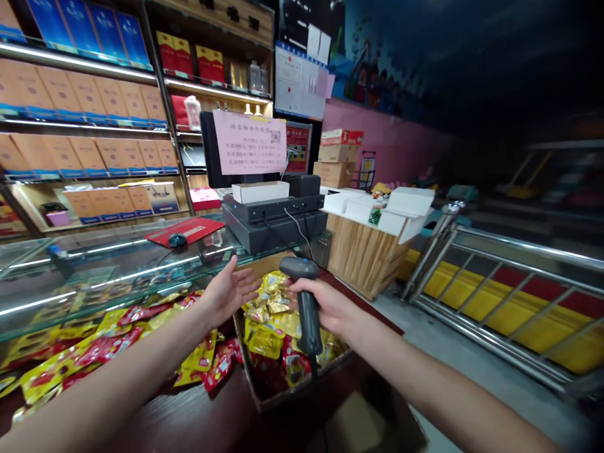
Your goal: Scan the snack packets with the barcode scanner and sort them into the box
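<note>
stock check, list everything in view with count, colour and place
scanner: one, dark grey, over the carton
carton: one, brown, open, centre
packets inside: many, yellow and red, in the carton
loose packets: many, yellow and red, left
table: one, dark brown, underneath
glass counter: one, clear, behind loose packets
mouse: one, dark, on red mat
notice: one, pink, on black monitor
shelved boxes: many, mostly orange or blue, left background
stacked boxes: three, red and brown, right of monitor
white box: one, white, on wooden counter
railing: one, silver, far right
right background: too dark to list
left hand: one, bare, open, near the carton
right hand: one, bare, holding the scanner
</note>
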Available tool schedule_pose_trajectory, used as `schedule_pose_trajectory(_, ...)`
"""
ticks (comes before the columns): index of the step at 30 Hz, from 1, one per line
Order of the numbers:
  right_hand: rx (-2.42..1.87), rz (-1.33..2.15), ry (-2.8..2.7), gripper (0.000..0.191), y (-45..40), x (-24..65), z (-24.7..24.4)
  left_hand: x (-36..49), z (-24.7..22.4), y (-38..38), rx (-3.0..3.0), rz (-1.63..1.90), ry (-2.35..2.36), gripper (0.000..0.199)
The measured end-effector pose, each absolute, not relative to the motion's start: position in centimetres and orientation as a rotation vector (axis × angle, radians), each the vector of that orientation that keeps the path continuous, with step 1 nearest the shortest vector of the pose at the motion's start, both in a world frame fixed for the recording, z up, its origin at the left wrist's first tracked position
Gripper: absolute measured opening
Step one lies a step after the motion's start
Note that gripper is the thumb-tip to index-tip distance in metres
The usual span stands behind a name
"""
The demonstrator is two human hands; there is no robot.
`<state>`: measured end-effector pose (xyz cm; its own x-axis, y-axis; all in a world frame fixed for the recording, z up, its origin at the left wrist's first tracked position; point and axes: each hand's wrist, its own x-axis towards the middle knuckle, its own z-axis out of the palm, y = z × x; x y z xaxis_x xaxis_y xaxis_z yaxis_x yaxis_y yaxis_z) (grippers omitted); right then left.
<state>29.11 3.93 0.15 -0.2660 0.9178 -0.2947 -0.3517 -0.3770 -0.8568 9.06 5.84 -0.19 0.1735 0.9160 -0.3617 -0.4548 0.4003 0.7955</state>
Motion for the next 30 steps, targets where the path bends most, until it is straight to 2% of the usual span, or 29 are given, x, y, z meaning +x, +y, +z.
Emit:
schedule_pose_trajectory(11,-0.979,2.086,-0.927,0.014,-1.7,22.3,-1.2,0.8,-1.6,-2.7,0.495,1.211,1.054,0.065)
schedule_pose_trajectory(19,-0.969,2.247,-0.984,0.008,-4.6,14.7,-3.8,-6.8,-4.2,-9.5,0.401,1.363,1.207,0.053)
schedule_pose_trajectory(24,-1.09,2.249,-0.907,0.004,-3.7,10.6,-6.1,-9.7,-7.7,-11.0,0.378,1.433,1.307,0.043)
schedule_pose_trajectory(30,-1.153,2.188,-0.852,0.01,-2.4,7.2,-8.1,-9.3,-11.2,-10.4,0.488,1.537,1.364,0.045)
